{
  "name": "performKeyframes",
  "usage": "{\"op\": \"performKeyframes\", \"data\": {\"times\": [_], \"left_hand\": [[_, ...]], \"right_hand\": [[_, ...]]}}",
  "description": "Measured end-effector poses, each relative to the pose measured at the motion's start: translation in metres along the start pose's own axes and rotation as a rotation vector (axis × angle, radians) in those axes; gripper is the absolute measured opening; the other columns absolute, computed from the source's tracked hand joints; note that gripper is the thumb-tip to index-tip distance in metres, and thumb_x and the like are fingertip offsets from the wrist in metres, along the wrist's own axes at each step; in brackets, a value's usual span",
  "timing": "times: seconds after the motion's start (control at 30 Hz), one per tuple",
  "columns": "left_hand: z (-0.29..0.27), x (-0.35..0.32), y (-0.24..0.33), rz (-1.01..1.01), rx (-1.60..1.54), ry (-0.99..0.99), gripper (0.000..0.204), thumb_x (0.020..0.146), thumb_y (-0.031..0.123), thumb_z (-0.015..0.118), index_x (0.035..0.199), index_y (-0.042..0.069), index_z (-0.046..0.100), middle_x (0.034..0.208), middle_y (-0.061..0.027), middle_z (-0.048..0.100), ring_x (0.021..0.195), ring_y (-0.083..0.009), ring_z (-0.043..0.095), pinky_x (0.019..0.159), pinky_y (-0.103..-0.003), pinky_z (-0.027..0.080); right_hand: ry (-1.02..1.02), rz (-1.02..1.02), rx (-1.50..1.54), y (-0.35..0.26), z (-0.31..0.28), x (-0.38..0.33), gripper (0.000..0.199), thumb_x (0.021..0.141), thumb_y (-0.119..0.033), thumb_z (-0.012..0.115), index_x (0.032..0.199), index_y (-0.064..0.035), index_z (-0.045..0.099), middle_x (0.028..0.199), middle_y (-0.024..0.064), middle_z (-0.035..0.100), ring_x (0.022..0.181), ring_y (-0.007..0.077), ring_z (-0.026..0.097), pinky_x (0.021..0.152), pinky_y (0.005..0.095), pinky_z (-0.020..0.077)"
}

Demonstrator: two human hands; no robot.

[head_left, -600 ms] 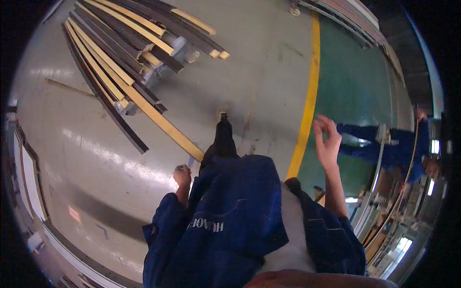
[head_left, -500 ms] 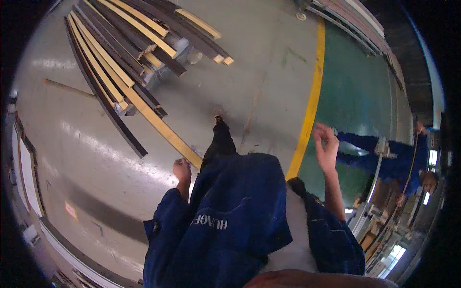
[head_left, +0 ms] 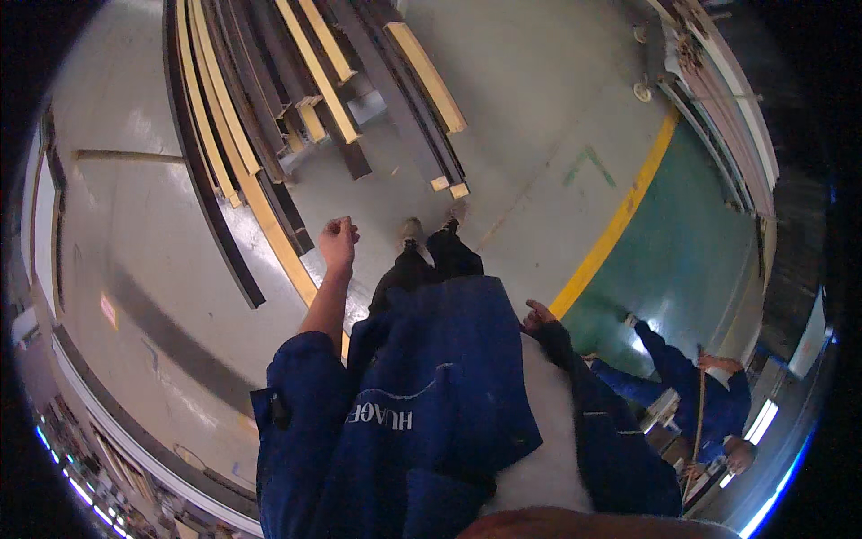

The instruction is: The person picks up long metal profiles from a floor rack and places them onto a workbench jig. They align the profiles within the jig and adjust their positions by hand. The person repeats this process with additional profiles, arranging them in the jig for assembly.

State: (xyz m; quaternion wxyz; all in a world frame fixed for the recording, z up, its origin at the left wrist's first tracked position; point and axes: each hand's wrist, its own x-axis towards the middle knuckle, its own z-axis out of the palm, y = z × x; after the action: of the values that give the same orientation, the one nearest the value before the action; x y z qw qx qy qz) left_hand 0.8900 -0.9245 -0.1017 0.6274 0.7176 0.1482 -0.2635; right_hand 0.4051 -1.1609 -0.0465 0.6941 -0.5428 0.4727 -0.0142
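Observation:
My left hand [head_left: 339,244] is raised in front of me, fingers curled in, with nothing visible in it. Beyond it on the left lies a stack of long dark and pale yellow strips [head_left: 269,117], apart from the hand. One longer yellow strip [head_left: 285,253] reaches out of the stack toward me and passes under my left forearm. Low at my right side is my right hand [head_left: 540,314], partly hidden by my blue jacket [head_left: 440,359]. Its visible fingers are loosely apart, and I see nothing held there.
A yellow floor line [head_left: 620,225] divides grey floor from green. At right, a person in blue [head_left: 718,395] holds a long thin pole [head_left: 701,404]. A wheeled rack with long pale pieces [head_left: 727,117] stands far right. A dark strip [head_left: 130,156] lies at left.
My view has shifted forward, and the stack appears closer. My left hand has swung forward and up; my right hand has dropped back toward my side. Both feet now show.

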Motion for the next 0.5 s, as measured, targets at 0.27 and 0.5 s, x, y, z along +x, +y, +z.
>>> {"op": "performKeyframes", "data": {"times": [0.27,0.5], "left_hand": [[0.03,0.075,0.017,-0.031,0.001,-0.058,0.036,0.095,0.029,0.071,0.104,-0.006,0.066,0.089,-0.0128,0.071,0.076,-0.0177,0.066,0.073,-0.032,0.054],[0.089,0.217,0.033,0.185,0.508,0.117,0.061,0.083,0.037,0.081,0.118,-0.009,0.058,0.108,-0.023,0.069,0.101,-0.034,0.068,0.09,-0.042,0.052]], "right_hand": [[-0.092,0.248,-0.029,-0.195,0.057,0.174,0.019,0.097,-0.019,0.063,0.106,-0.0025,0.064,0.077,0.0009,0.056,0.067,0.0123,0.054,0.063,0.0276,0.0453],[-0.101,-0.069,-0.583,-0.308,0.17,0.352,0.033,0.098,-0.021,0.065,0.121,0.0015,0.062,0.101,0.007,0.065,0.089,0.0134,0.061,0.076,0.0282,0.0496]]}}
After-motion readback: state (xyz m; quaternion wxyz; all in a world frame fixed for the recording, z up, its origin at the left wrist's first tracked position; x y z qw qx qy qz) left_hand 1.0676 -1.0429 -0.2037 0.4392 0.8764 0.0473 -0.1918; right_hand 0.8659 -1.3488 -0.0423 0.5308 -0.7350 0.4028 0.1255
